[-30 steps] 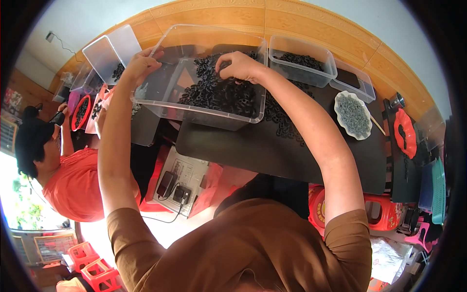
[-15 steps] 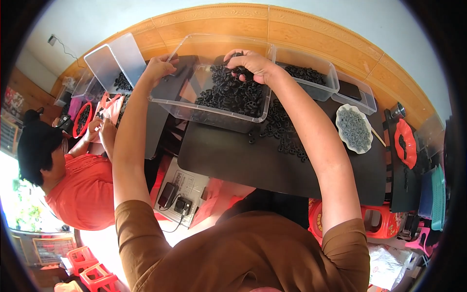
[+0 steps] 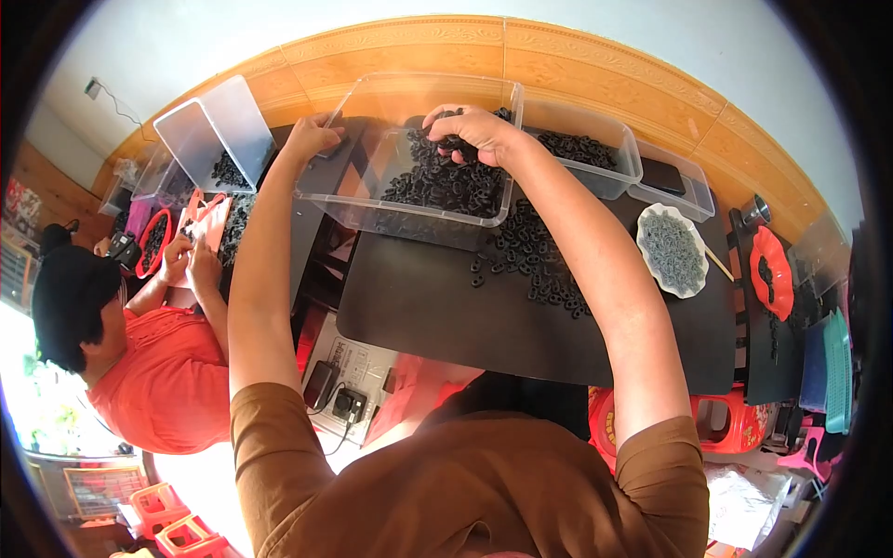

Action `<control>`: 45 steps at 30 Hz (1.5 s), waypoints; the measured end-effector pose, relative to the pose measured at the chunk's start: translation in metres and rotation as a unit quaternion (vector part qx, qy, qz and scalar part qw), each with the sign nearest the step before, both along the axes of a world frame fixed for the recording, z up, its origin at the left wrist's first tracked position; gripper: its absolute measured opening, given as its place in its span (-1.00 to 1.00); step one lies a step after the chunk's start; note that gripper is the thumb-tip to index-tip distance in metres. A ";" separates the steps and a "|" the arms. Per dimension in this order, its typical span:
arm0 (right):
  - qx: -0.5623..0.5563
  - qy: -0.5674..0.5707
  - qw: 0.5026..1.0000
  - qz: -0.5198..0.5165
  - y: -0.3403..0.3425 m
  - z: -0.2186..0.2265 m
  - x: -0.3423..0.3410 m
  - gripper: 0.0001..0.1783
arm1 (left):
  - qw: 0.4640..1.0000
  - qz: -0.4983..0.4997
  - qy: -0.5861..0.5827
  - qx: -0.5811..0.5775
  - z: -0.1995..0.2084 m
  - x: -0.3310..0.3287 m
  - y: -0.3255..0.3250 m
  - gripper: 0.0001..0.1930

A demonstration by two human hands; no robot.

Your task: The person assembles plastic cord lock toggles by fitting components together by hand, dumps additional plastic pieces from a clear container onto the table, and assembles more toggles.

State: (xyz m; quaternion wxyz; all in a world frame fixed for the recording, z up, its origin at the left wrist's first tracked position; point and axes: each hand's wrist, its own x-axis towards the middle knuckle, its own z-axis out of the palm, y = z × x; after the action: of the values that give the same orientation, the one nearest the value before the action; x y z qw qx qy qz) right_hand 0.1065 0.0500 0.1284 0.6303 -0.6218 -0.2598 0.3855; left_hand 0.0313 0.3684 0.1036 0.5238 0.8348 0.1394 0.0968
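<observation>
A large clear plastic bin (image 3: 400, 211) stands at the far side of the dark table, tilted slightly, with many small black ring-like plastic parts (image 3: 446, 186) heaped toward its right side. My left hand (image 3: 314, 138) is closed on the bin's left rim. Inside the bin's far right part, my right hand (image 3: 473, 133) curls around a handful of the black parts, above the heap. More black parts (image 3: 535, 246) lie loose on the table in front of the bin's right side, under my right forearm.
Right of the bin stand a clear tub (image 3: 581, 153) of black parts and a scalloped white dish (image 3: 672, 251) of small grey pieces. A red dish (image 3: 772, 270) lies farther right. At left, a person in red (image 3: 167, 372) handles small parts beside an upended clear container (image 3: 219, 130).
The view has shifted slightly. My right hand keeps its handful and has moved little within the bin. The bin sits slightly farther back, its front left corner a bit to the right.
</observation>
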 end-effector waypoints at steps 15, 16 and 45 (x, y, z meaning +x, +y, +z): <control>0.067 -0.011 0.998 -0.014 -0.112 0.031 -0.013 -0.74 | 0.916 0.060 -0.268 0.292 0.041 -0.064 -0.039 -0.43; 0.050 -0.025 0.998 -0.028 -0.118 0.031 -0.020 -0.74 | 0.910 0.069 -0.307 0.268 0.049 -0.089 -0.060 -0.47; -0.173 -0.548 0.783 -0.236 -0.245 -0.121 -0.083 -0.47 | 0.870 -0.229 -0.154 0.408 -0.098 -0.123 -0.370 -0.30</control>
State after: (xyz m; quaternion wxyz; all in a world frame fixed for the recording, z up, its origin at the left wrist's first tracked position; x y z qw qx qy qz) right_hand 0.0237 -0.1947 0.0071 0.3345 -0.8690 -0.3355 -0.1430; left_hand -0.0916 -0.0011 0.0054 0.1591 0.9571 -0.1901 0.1499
